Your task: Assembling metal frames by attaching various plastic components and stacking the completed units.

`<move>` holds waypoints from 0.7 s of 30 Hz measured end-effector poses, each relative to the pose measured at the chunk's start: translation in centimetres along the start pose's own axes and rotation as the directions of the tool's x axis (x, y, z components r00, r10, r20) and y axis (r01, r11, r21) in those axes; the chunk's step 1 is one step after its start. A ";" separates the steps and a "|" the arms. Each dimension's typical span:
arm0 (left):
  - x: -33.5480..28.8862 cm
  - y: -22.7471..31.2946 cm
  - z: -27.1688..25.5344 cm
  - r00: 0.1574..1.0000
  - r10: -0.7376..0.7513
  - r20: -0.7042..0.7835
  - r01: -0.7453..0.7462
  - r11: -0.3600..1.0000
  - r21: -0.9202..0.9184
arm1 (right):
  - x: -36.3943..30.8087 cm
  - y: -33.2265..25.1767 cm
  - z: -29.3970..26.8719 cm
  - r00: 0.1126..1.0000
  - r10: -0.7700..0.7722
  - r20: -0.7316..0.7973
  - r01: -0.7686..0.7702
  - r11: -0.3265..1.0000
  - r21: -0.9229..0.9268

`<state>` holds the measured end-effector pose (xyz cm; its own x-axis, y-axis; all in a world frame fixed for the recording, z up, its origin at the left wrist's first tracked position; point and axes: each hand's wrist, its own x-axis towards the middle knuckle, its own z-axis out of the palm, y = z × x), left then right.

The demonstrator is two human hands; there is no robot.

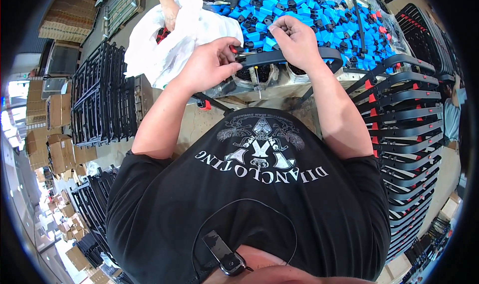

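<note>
A black curved tube (272, 58) lies across in front of me, bending round at its right end. My left hand (212, 62) is closed at the tube's left end, thumb and fingers round it. A small red piece (233, 49) shows between those fingers; its kind is unclear. Above the tube, my right hand (297, 42) has its thumb and forefinger pinched together, and whatever is in them is too small to name. Just beyond lies a big heap of blue and black plastic parts (319, 9). Under the tube stands a tub of small dark pieces (254, 75).
A white plastic bag (164, 44) sits at the left, with another person's hand (171, 15) reaching into it. Black tube frames with red clips (406, 127) are stacked at my right. More black frames (102, 94) stand at left, near cardboard boxes (57, 109).
</note>
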<state>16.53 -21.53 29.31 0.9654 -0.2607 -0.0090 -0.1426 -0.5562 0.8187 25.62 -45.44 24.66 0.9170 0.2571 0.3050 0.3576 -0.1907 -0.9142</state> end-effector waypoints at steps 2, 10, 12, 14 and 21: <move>-0.3 -0.3 -0.2 0.999 -0.042 -0.012 0.043 0.999 0.034 | -0.1 0.0 0.0 1.000 0.006 0.003 -0.006 1.000 0.007; -0.2 0.5 0.1 0.961 0.262 -0.088 -0.208 0.896 0.392 | -0.1 -0.4 0.1 1.000 0.002 0.004 -0.002 1.000 0.006; -0.1 0.5 0.2 0.985 0.174 -0.009 -0.158 0.914 0.374 | -0.2 -0.3 0.0 1.000 0.005 0.004 -0.005 1.000 0.008; -0.1 0.2 0.6 0.979 0.202 -0.017 -0.178 0.898 0.403 | -0.1 -0.3 0.0 1.000 0.009 -0.001 -0.009 1.000 0.009; 0.4 -0.1 1.0 0.965 0.261 -0.032 -0.220 0.869 0.443 | -0.2 -0.1 0.0 1.000 -0.013 -0.014 0.012 0.999 -0.053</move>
<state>16.66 -22.38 28.66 0.9014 -0.3713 0.2229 -0.4331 -0.7758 0.4589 25.35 -45.49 24.68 0.9148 0.2460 0.3202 0.3773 -0.2379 -0.8950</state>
